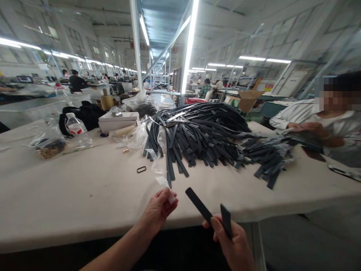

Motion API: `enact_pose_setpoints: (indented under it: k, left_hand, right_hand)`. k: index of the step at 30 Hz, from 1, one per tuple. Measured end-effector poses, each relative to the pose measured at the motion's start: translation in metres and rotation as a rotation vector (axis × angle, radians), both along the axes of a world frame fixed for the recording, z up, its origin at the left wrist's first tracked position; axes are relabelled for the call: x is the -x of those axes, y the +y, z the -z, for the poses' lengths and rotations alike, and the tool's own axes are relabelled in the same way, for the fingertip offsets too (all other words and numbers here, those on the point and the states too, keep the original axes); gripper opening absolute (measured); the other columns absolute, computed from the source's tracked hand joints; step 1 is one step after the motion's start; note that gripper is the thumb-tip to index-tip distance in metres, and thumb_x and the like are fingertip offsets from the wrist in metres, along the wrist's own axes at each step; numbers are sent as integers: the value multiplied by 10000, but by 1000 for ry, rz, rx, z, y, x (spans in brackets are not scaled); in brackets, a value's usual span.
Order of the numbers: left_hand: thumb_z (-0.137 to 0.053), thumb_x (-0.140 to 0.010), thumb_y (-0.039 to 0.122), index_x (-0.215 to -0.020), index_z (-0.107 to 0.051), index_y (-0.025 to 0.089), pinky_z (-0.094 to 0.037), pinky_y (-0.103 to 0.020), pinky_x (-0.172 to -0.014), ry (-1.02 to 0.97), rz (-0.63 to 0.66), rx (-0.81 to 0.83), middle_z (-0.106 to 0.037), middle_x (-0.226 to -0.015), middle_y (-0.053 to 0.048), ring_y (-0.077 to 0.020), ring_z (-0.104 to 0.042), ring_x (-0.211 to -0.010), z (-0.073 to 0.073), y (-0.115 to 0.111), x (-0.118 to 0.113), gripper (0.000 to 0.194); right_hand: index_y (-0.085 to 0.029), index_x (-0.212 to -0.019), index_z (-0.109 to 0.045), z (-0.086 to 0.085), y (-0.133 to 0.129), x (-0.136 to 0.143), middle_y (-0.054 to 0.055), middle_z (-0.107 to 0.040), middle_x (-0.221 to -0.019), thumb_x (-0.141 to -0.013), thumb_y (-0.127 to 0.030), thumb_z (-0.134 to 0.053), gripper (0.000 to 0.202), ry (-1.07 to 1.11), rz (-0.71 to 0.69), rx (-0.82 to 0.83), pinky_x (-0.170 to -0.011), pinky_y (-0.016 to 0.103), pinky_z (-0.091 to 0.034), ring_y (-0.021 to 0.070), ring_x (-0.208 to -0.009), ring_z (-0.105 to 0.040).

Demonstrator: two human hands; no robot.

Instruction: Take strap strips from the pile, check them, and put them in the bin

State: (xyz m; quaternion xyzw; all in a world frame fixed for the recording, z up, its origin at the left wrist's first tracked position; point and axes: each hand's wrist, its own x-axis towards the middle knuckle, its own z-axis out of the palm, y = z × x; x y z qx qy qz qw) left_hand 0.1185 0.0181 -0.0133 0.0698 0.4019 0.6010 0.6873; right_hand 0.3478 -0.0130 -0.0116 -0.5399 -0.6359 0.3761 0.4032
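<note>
Two hands at the near table edge, w/ work split between them: right hand (235, 244) is closed on a short dark strap (207, 212), thumb pressed over its bend, so one leg runs up and left from the fingers toward the left hand and a shorter leg sticks up just right of the thumb. Left hand (159, 209) is pinched tight on a thin clear plastic strip (162, 177) rising from its fingertips toward the strap pile (203, 139). Strap's free tip sits just right of the left fingers, not touching; the pile lies well beyond both.

co-worker's face (335, 94) blurred, right hand (235, 246) cut off by frame edge
</note>
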Motion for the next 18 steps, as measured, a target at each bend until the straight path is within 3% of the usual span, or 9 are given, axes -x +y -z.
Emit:
enact_pose_setpoints:
  k: [2, 6, 11, 13, 18]
  left_hand:
    - [-772, -801, 261, -759, -612, 140, -588, -242, -642, -25, -7, 9, -704, -731, -30, -129, -681, -611, -6, 4, -11, 205]
    - [-720, -846, 240, -785, -617, 143, -578, -221, -586, -30, 5, 16, -714, -733, -31, -137, -695, -617, -15, 7, -26, 154]
    - [-676, -873, 211, -777, -630, 144, -570, -226, -585, 1, 19, 27, -718, -707, -32, -138, -694, -620, -11, 6, -30, 126]
    - [-769, -797, 244, -772, -643, 145, -566, -228, -588, 12, 23, 17, -722, -707, -30, -145, -692, -630, -4, 2, -32, 162]
    - [-951, -488, 406, -783, -705, 117, -536, -207, -545, 26, 96, -60, -724, -727, -38, -139, -656, -621, 13, -15, -47, 480]
  right_hand:
    - [-228, -792, -719, 3, -15, -5, 34, -615, -632, -906, -514, -539, 356, -57, -61, -104, -547, 272, -420, 165, -558, -537]
    - [-245, -809, -681, 6, -29, -3, 27, -645, -698, -934, -452, -510, 296, -83, -106, -131, -607, 269, -421, 185, -640, -587]
    - [-235, -836, -657, 13, -27, 1, 30, -654, -729, -952, -430, -487, 284, -142, -128, -137, -616, 269, -410, 191, -666, -610]
    - [-228, -838, -650, 15, -24, 7, 37, -663, -754, -959, -427, -478, 290, -146, -121, -132, -639, 276, -415, 199, -696, -621]
    - [-209, -810, -644, 12, -10, 31, 63, -671, -780, -956, -470, -459, 352, -96, -125, -116, -672, 295, -423, 219, -742, -621]
